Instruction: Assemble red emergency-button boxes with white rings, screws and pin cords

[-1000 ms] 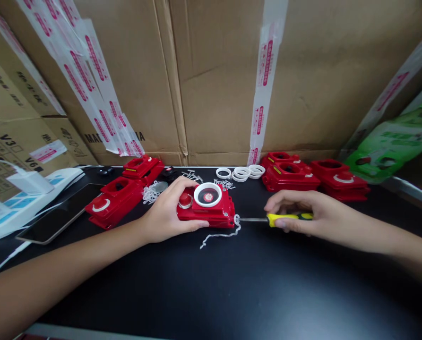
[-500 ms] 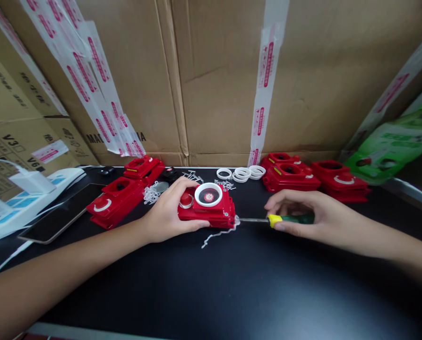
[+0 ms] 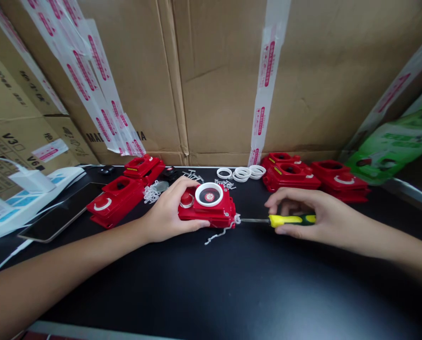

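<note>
Bare left forearm [image 3: 90, 257] extending from lower left, slanting up toward centre. Left hand [image 3: 166, 212] gripping, left thumb [image 3: 194, 225] stretching along near side, left index finger [image 3: 183, 183] arching across far side. Bare right forearm [image 3: 388, 238] extending from right, angling up toward left. Right hand [image 3: 313, 210] pinching: right index finger [image 3: 285, 194] curving above, right thumb [image 3: 288, 230] pointing left below, remaining fingers [image 3: 287, 207] curling behind.

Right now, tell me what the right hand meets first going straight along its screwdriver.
The screwdriver would likely meet the white cord at the right end of the red housing first, its tip perhaps already touching; depth is unclear.
</note>
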`<action>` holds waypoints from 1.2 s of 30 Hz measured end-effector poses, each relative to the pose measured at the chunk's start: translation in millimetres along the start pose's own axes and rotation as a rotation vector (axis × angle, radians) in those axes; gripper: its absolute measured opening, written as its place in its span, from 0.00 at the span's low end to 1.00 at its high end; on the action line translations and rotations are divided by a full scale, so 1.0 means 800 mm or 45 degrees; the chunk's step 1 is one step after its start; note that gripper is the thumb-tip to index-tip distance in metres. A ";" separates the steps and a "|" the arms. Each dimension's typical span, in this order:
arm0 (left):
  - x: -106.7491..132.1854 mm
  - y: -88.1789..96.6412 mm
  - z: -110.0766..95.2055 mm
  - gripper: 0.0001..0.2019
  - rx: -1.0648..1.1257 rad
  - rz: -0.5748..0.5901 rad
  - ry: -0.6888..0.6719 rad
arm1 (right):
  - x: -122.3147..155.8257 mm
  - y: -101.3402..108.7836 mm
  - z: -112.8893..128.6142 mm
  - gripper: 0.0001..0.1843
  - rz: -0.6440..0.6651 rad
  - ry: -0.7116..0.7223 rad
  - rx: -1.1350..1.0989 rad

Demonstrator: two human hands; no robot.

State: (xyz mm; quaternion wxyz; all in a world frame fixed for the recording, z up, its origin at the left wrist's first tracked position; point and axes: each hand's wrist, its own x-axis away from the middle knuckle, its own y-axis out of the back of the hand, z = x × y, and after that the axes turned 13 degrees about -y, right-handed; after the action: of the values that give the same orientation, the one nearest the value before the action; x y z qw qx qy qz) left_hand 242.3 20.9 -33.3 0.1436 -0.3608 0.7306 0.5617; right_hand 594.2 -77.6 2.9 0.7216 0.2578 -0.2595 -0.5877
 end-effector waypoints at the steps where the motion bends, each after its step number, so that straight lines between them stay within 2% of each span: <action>1: 0.000 0.000 0.000 0.34 -0.005 0.006 -0.012 | 0.000 0.000 0.000 0.24 -0.009 0.020 0.015; 9: 0.001 0.001 0.000 0.33 0.006 0.013 -0.042 | 0.004 -0.001 -0.001 0.20 0.089 -0.073 -0.156; 15: 0.000 0.000 0.001 0.33 -0.009 0.010 -0.064 | 0.000 -0.003 -0.004 0.18 0.067 0.029 -0.047; 22: -0.002 0.001 -0.001 0.33 0.022 0.006 -0.050 | 0.003 -0.003 0.001 0.15 0.063 0.027 -0.072; 27: -0.002 0.001 -0.001 0.34 -0.001 0.016 -0.084 | 0.004 -0.005 0.004 0.18 0.059 0.006 -0.036; 31: 0.000 0.001 -0.001 0.34 -0.001 0.009 -0.093 | 0.006 -0.007 0.006 0.16 0.125 -0.031 -0.078; 36: -0.001 0.001 0.002 0.34 -0.027 0.032 -0.092 | 0.005 0.001 0.003 0.15 0.183 -0.043 0.008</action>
State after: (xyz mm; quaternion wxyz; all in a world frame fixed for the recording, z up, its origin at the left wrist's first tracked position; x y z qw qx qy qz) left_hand 242.0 23.2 -32.9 0.1588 -0.3324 0.7236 0.5837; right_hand 593.8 -81.9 5.1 0.7566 0.2308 -0.2916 -0.5378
